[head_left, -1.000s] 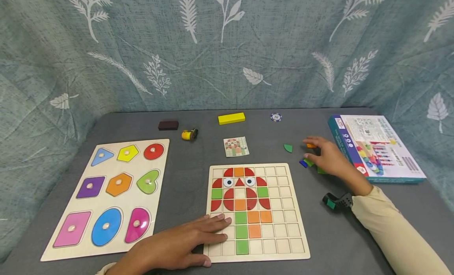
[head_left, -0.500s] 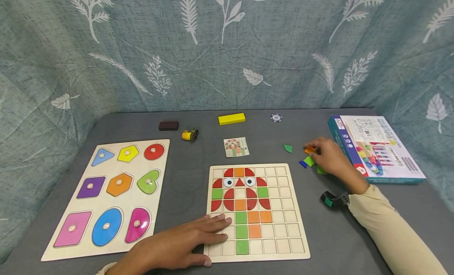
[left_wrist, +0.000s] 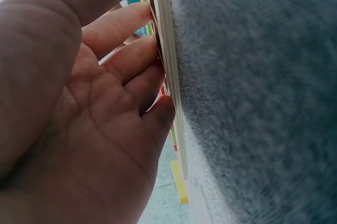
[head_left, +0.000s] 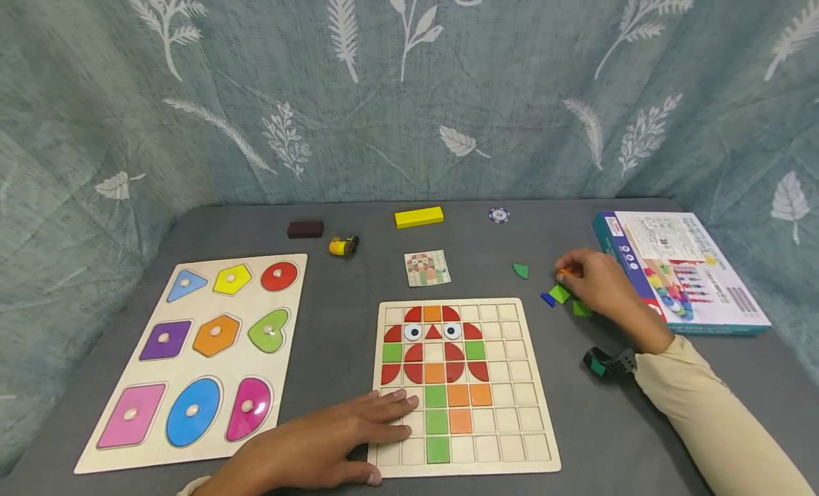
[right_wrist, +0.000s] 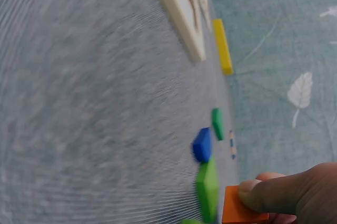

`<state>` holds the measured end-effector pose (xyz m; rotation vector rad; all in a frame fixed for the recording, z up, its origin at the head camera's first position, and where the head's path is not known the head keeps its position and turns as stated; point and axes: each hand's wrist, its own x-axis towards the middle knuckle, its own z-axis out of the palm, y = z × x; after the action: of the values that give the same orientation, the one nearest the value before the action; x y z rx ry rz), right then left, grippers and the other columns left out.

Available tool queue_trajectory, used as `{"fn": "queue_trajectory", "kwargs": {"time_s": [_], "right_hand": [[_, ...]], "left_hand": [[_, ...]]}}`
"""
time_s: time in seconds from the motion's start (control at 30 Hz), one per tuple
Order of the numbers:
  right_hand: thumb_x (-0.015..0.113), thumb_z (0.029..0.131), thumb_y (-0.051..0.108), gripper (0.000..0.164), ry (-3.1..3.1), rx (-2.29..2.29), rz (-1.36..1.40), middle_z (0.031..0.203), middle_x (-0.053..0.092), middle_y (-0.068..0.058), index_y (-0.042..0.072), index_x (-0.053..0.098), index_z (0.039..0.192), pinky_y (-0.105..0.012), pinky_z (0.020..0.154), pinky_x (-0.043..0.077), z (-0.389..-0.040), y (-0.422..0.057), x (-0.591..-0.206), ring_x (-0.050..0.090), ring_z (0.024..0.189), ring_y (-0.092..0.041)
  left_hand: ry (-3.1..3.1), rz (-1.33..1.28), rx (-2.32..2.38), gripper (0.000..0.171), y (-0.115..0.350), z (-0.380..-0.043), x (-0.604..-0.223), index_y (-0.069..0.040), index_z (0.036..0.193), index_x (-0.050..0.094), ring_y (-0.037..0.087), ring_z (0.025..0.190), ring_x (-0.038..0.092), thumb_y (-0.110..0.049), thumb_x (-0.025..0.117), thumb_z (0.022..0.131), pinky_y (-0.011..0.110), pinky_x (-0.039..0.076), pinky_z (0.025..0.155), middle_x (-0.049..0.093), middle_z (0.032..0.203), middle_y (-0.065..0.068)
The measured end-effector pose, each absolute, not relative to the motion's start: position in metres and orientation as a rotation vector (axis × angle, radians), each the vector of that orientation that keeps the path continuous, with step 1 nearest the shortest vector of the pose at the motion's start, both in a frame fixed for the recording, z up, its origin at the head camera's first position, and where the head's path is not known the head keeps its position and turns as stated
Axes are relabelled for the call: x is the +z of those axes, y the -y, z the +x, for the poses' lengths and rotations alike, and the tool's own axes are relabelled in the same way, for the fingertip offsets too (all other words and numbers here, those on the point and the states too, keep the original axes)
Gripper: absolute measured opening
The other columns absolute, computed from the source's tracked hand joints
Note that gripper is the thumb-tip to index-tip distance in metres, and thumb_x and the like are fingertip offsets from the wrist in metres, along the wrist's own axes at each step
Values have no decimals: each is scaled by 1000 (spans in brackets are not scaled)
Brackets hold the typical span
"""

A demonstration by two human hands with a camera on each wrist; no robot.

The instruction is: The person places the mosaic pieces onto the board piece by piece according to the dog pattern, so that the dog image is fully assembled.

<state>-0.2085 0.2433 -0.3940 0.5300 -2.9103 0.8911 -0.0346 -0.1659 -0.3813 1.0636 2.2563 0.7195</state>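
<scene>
At the right of the head view, my right hand (head_left: 600, 284) pinches an orange square tile (right_wrist: 233, 207) between thumb and fingers. Just below it lie two light green tiles, one (head_left: 559, 293) nearer and one (head_left: 581, 308) partly by the wrist, and a small blue tile (head_left: 548, 299). My left hand (head_left: 339, 433) lies flat with straight fingers on the lower left of a wooden grid board (head_left: 508, 425). Red, orange and green tiles and two eye discs form an owl-like pattern on that board. In the left wrist view, the fingertips touch the board's surface.
A small pattern card (head_left: 427, 268) lies behind the board. A dark green quarter-round tile (head_left: 521, 271) sits right of the card. The knobbed shape puzzle (head_left: 192, 364) is left; a box (head_left: 691, 268) is right. Yellow (head_left: 419, 217) and dark brown (head_left: 305, 229) blocks lie at the back.
My right hand has closed thumb and fingers on the orange tile and drawn slightly toward the box. The light green tiles are more exposed. My left hand has stayed put.
</scene>
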Motion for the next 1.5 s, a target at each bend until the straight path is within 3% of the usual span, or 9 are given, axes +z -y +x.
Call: {"fn": "queue_trajectory", "kwargs": {"time_s": [0.27,0.57,1.17,1.5], "right_hand": [[69,90,5,13,2896,882,699,88,67,-8,-3,73,99,-37,64,48,-198,-236,-381,61,76,-20],[71,88,5,11,2872,989,957,82,62,5,4,75,99,-27,56,45,-185,-213,-377,55,68,-10],[63,90,-4,19,2939,1415,1244,96,67,0,2,72,105,-26,64,48,-157,-181,-376,54,75,-13],[65,91,2,15,2973,1499,1384,95,68,7,11,74,100,-26,65,49,-140,-168,-373,56,76,-12]], "left_hand": [[-2252,1059,733,56,167,-33,-382,-23,142,52,18,143,26,-32,70,90,40,33,108,32,154,-9],[-2251,1056,728,56,166,-33,-382,-20,143,52,18,143,26,-28,71,90,40,32,109,32,155,-7],[-2244,1062,717,57,165,-34,-381,-20,143,51,17,143,26,-28,70,91,39,31,110,33,155,-7],[-2242,1059,725,57,167,-34,-381,-20,144,50,17,144,25,-29,70,91,40,30,111,32,155,-7]]}}
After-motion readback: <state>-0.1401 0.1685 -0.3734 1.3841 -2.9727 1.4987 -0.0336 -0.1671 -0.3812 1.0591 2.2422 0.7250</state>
